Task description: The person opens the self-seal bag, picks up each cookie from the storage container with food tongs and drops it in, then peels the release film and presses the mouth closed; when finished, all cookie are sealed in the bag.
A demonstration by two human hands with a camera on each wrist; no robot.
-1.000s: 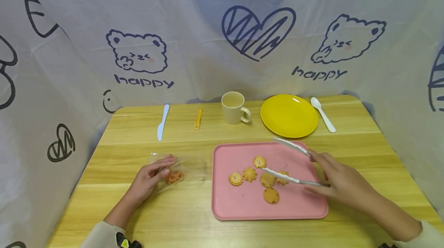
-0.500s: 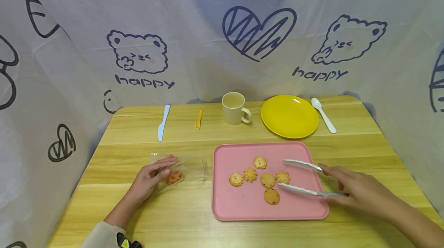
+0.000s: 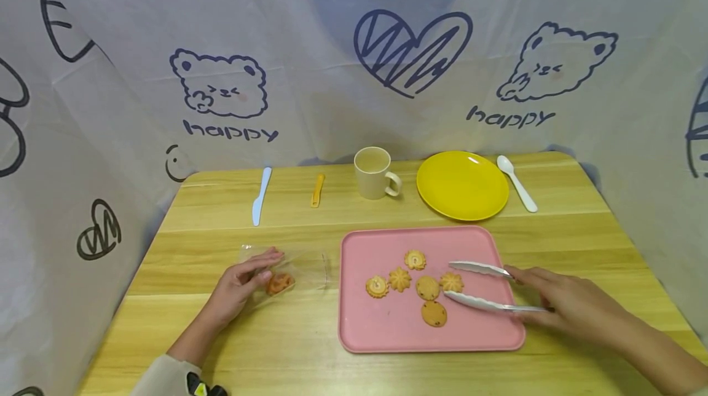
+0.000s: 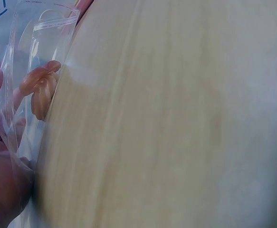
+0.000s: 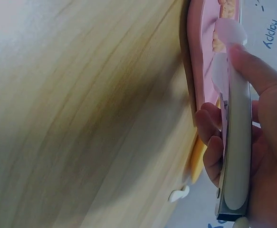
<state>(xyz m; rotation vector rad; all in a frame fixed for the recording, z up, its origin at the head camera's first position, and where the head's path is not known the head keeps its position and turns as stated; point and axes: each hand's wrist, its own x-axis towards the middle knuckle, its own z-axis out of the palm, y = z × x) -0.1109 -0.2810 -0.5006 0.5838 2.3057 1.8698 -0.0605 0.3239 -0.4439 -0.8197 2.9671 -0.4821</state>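
My left hand (image 3: 235, 290) holds a clear plastic bag (image 3: 310, 265) on the table, left of the pink tray (image 3: 376, 334). A brown twisted snack (image 4: 42, 90) shows inside the bag in the left wrist view. With its thumb and fingers, my right hand (image 3: 572, 302) grips a pair of tongs (image 5: 239, 147) over the tray's right side. The tong tips are spread, one behind and one in front of a flower-shaped cookie (image 3: 451, 281); whether they touch it I cannot tell. Several other cookies lie to its left, among them a round one (image 3: 434, 313).
Along the table's back stand a cream mug (image 3: 372, 176) and a yellow plate (image 3: 462, 186). A white spoon (image 3: 517, 184) lies right of the plate. Further left are a light blue knife (image 3: 261, 197) and a small yellow knife-like utensil (image 3: 317, 190).
My right hand has shifted right and toward me, bringing the tongs from above the cookies to either side of the flower-shaped cookie. Their tips stand closer together. My left hand stays put.
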